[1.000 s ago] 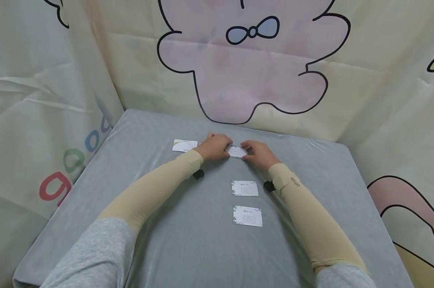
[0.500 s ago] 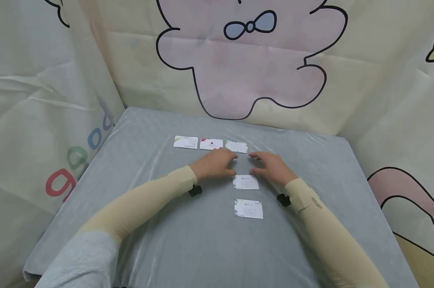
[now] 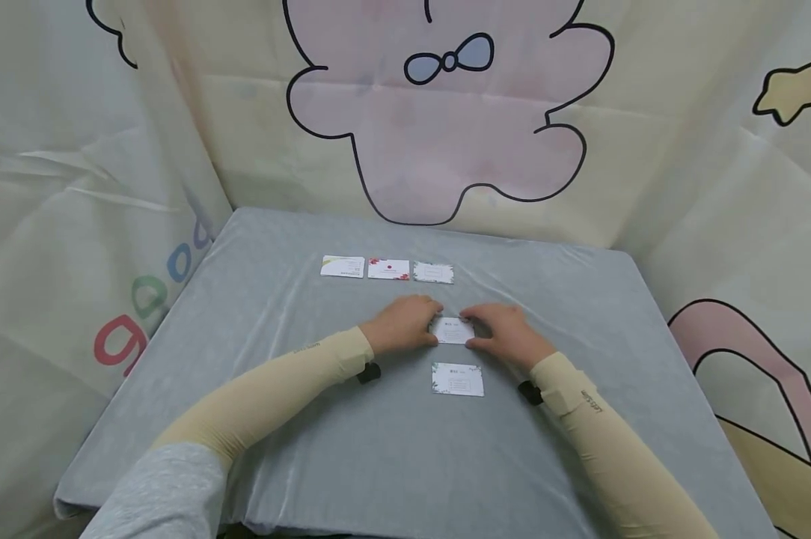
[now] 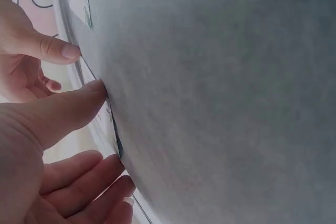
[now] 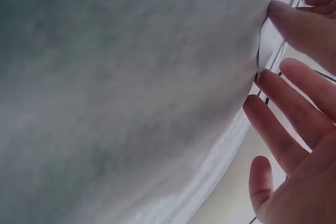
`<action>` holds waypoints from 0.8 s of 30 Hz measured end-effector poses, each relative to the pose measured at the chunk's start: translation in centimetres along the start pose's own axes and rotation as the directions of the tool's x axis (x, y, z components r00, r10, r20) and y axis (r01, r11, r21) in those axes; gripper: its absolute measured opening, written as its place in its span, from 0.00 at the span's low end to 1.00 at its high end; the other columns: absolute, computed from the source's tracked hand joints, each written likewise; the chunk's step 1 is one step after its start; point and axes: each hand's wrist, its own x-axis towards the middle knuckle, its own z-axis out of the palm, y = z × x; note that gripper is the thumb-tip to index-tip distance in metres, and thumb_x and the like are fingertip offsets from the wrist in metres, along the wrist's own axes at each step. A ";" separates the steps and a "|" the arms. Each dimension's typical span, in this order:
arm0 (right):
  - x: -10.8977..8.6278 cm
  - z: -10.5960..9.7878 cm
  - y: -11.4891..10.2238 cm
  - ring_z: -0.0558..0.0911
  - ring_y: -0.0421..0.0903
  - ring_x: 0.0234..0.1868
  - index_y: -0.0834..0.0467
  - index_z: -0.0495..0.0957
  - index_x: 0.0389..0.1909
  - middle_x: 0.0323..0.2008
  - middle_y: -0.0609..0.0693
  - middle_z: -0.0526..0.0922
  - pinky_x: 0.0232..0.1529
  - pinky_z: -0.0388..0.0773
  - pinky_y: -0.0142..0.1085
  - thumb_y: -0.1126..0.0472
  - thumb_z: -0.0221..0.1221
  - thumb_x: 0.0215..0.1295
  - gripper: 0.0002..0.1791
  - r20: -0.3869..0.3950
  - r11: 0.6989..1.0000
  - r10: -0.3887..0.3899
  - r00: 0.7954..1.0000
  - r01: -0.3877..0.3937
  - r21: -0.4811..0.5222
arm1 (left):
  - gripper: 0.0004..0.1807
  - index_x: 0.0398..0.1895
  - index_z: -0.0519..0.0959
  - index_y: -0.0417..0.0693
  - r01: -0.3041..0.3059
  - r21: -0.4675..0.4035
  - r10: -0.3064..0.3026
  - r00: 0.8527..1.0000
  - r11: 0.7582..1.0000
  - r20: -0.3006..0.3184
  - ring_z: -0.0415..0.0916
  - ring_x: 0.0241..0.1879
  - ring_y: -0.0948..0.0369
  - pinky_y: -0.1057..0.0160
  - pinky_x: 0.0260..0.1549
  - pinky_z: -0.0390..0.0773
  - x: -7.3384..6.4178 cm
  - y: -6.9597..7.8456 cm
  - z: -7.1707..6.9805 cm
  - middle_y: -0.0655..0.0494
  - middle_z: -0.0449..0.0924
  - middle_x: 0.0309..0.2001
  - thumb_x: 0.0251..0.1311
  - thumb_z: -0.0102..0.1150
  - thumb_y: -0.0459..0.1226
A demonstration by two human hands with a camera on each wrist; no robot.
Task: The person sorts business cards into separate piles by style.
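A white business card [image 3: 453,331] with small grey print lies between my two hands on the grey cloth. My left hand [image 3: 403,323] grips its left end, thumb at the near corner and fingertips at the far one. Opposite, my right hand [image 3: 509,332] holds the right end the same way. From the left wrist, the card [image 4: 108,129] shows nearly edge-on, with a thin dark gap below it. The right wrist view has thumb and fingers at the corners of the card [image 5: 269,43]. Nearer to me lies another leaf-bordered business card [image 3: 458,379].
Farther back, a row holds a green-and-white card [image 3: 342,266], a card with red flowers [image 3: 388,269] and a leaf-bordered card [image 3: 434,272]. The grey cloth [image 3: 352,457] covers the table, and printed curtains [image 3: 244,150] stand behind and at both sides.
Both hands have let go of the leaf-bordered card at the right end of the back row. They have come nearer and taken hold of the middle card.
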 end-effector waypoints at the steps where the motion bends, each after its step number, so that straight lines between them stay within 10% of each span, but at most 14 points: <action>1: 0.0 0.2 0.0 0.81 0.59 0.70 0.55 0.82 0.68 0.64 0.54 0.86 0.67 0.65 0.66 0.54 0.76 0.64 0.31 0.000 1.000 0.004 1.000 -0.004 -0.001 | 0.35 0.71 0.78 0.42 0.003 -0.004 -0.003 1.000 1.000 0.007 0.83 0.61 0.54 0.52 0.65 0.81 0.0 0.0 0.1 0.49 0.85 0.63 0.66 0.76 0.48; 24: 0.9 0.5 -0.4 0.82 0.56 0.70 0.54 0.81 0.69 0.65 0.52 0.87 0.69 0.65 0.63 0.54 0.76 0.64 0.32 -0.048 0.999 0.016 0.999 -0.014 0.036 | 0.35 0.72 0.77 0.43 0.022 -0.144 -0.025 0.999 0.989 -0.021 0.81 0.60 0.58 0.55 0.65 0.80 -0.1 -2.0 -0.2 0.51 0.84 0.63 0.63 0.74 0.44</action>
